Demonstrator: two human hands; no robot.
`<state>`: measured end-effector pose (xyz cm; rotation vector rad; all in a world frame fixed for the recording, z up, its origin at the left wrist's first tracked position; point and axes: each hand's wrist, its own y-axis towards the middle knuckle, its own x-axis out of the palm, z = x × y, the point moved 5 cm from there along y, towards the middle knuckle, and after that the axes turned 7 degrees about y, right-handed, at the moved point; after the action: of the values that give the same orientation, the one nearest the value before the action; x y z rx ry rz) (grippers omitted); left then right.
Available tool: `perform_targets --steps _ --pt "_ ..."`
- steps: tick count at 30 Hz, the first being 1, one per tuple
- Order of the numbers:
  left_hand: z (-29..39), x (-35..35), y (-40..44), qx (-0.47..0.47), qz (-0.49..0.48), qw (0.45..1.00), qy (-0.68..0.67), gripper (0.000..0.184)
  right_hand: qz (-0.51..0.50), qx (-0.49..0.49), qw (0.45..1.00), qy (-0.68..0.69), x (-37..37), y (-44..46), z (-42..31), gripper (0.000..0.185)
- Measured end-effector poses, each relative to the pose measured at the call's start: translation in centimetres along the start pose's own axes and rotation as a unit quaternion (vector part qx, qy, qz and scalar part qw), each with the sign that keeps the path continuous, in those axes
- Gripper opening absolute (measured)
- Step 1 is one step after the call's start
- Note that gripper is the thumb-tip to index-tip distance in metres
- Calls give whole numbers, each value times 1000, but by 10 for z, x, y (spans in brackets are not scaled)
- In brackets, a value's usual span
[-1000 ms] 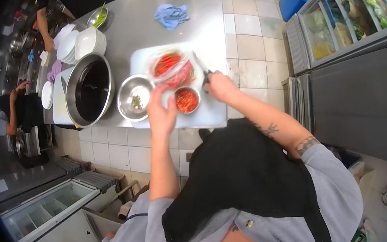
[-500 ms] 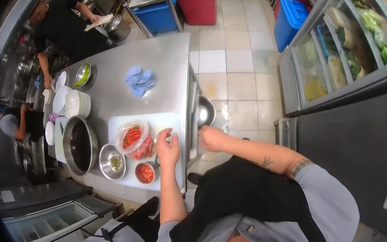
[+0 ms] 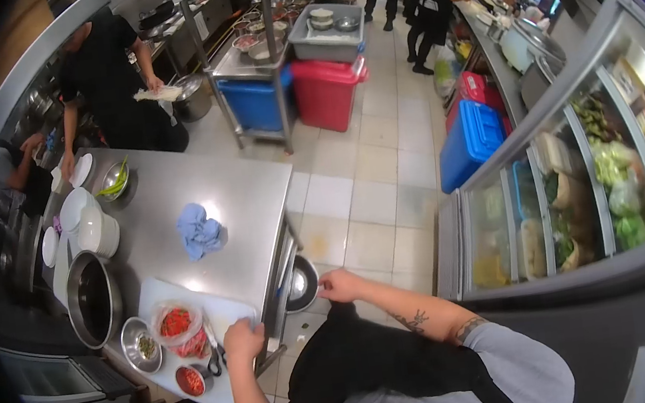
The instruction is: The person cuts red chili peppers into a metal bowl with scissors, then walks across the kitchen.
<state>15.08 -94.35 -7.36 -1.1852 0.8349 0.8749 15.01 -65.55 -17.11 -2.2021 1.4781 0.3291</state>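
Observation:
My left hand (image 3: 244, 342), loosely curled with nothing visible in it, is over the right edge of a white cutting board (image 3: 233, 311). Black-handled scissors (image 3: 215, 363) lie just left of it. Beyond them are a clear plastic bag of red chilies (image 3: 179, 324), a small metal cup of chopped red chili (image 3: 191, 380) and a metal bowl with green bits (image 3: 142, 346). My right hand (image 3: 339, 286) is closed, fingertips at the rim of a metal bowl (image 3: 300, 283) beside the table's lower shelf. Whether it grips the rim or my black apron is unclear.
On the steel table (image 3: 151, 182) lie a blue cloth (image 3: 198, 231), a large pot of dark liquid (image 3: 95, 300), white bowls (image 3: 98, 233) and green chilies (image 3: 117, 178). A co-worker (image 3: 104, 91) stands across it. A glass-door fridge (image 3: 457, 245) is to the right.
My view has tilted up, showing more of the kitchen ahead. My left hand's fingers have curled in, and the scissors now show beside it. My right hand is closer to the metal bowl's rim.

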Motion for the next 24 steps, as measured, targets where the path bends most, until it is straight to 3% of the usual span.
perform_targets --steps 4,6,7,8,9,10,11,13,15,17,18,19,21,22,24 --pt "46 -19 47 48 -20 992 -112 49 29 121 986 -112 -54 -12 156 45" --pt "79 -24 78 118 -22 983 -142 53 -21 368 920 -134 -104 -72 213 42" --pt "99 -31 97 135 -48 978 -152 53 -55 442 875 -188 -106 -107 304 42" --pt "122 -45 121 157 -69 972 -159 52 -48 282 921 -263 -125 -140 320 45" --pt "142 -57 144 180 -92 966 -162 52 -36 459 871 -174 -156 -171 314 36" --pt "158 -69 171 190 -78 965 -163 52 33 529 848 -3 -161 -209 360 30" --pt "175 -76 200 199 -63 964 -165 52 229 578 759 194 -181 -234 342 20" --pt "203 -77 255 215 -17 956 -197 51 377 525 673 360 -184 -281 387 26" --pt "225 -68 316 230 52 938 -255 49 410 499 622 443 -184 -301 373 22" --pt "243 -62 368 232 124 940 -218 47 361 415 521 653 -157 -308 385 16" --pt "249 -57 389 228 159 939 -201 46 328 421 554 639 -157 -302 386 16" --pt "251 -52 406 223 190 936 -195 44 285 439 629 575 -165 -287 385 16" --pt "249 -49 430 206 255 927 -182 39 159 416 822 355 -187 -237 389 17" --pt "247 -46 442 152 237 946 -162 36 107 374 889 240 -203 -206 390 18" --pt "232 -32 448 52 192 973 -117 32 72 219 959 164 -247 -146 388 19"
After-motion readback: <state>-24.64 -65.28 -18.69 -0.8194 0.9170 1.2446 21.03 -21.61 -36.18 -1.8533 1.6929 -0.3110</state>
